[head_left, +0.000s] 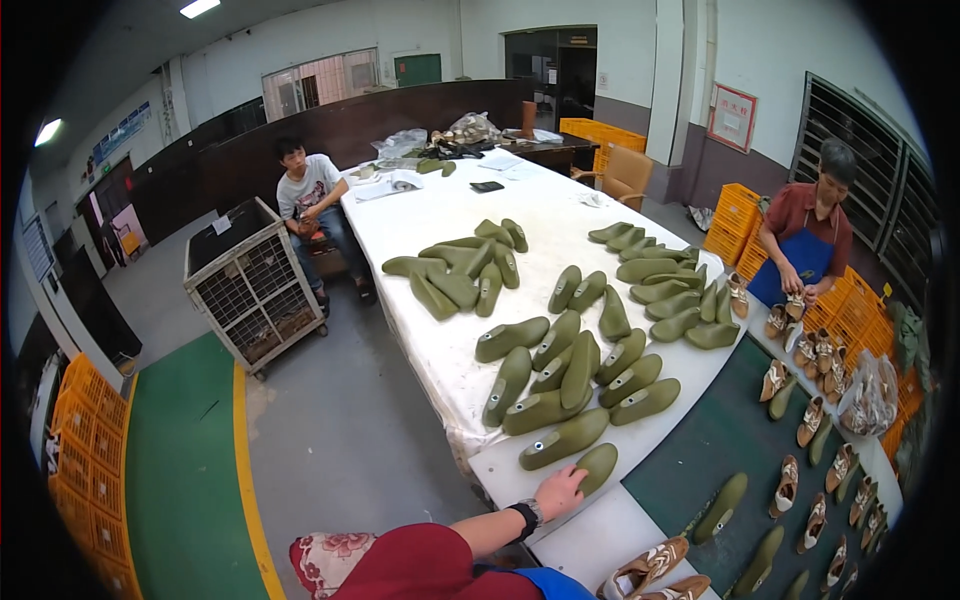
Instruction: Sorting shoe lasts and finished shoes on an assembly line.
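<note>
My left hand (561,493), with a watch on its wrist, grips the near end of an olive-green shoe last (599,466) at the near corner of the white table. Its fingers are closed over the last's edge. Just beyond it lies another last (565,440) with a round metal-rimmed hole. Many more green lasts (540,412) lie loosely grouped farther up the table. At the lower edge, right of my forearm, are a brown sneaker with pale laces (648,567) and part of a second. My right hand is out of sight.
A dark green conveyor belt (690,450) carries lasts and brown sneakers on my right. Across it, a co-worker (815,225) in a blue apron handles a shoe beside orange crates (735,215). A seated person (310,195) and a wire-mesh cart (258,290) are left of the table (440,340).
</note>
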`<control>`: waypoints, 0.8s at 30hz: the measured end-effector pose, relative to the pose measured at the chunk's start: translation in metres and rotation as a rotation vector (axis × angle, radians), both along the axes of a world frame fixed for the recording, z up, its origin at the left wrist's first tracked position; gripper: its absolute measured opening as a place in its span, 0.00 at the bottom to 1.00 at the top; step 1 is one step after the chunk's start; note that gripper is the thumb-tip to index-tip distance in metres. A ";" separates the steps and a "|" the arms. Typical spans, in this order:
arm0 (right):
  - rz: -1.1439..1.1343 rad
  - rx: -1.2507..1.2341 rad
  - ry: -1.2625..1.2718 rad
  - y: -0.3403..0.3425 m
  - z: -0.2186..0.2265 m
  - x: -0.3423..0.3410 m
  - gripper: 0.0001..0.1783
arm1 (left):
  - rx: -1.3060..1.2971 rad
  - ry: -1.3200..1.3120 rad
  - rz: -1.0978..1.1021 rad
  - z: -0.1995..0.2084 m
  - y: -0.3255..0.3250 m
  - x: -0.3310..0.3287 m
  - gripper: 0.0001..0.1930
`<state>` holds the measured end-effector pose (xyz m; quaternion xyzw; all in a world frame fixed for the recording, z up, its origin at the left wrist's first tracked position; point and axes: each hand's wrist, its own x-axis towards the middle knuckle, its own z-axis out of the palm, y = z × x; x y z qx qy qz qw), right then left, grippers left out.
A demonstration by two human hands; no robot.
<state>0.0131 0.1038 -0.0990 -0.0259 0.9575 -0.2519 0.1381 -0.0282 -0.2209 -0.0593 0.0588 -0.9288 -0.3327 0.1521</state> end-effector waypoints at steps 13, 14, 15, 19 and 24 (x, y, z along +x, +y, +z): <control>-0.102 -0.032 -0.015 0.012 0.006 0.037 0.29 | -0.057 -0.046 0.006 -0.001 -0.002 -0.005 0.21; -0.109 -0.034 -0.018 0.014 0.007 0.041 0.30 | -0.059 -0.044 0.006 -0.003 -0.003 -0.004 0.21; -0.126 -0.035 -0.016 0.018 0.012 0.047 0.30 | -0.059 -0.041 -0.004 -0.001 -0.001 -0.005 0.21; -0.212 -0.077 -0.125 0.006 0.073 0.065 0.28 | -0.049 -0.040 -0.001 0.001 0.001 0.000 0.21; -0.290 -0.079 0.185 0.029 0.090 0.065 0.21 | -0.037 -0.035 -0.010 0.002 0.002 -0.001 0.21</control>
